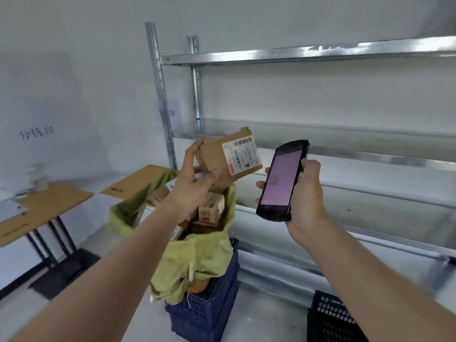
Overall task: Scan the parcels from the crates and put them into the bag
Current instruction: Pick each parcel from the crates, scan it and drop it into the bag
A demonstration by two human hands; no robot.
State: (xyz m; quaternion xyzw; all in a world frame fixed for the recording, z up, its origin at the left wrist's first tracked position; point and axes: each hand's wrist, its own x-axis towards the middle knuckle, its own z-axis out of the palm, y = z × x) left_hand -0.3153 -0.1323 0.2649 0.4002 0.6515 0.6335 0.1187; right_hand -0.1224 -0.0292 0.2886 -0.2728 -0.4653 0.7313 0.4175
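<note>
My left hand grips a brown cardboard parcel by its left side and holds it up above the bag, its white barcode label facing me. My right hand holds a black handheld scanner upright just right of the parcel, its screen lit pale pink. Below the parcel stands a yellow-green woven bag, open at the top, with several brown parcels inside. The bag sits in a blue plastic crate.
A black plastic crate shows at the bottom right. Metal shelving fills the right side behind my hands. Two wooden-topped tables stand at the left by the wall, with a pale object on the nearer one.
</note>
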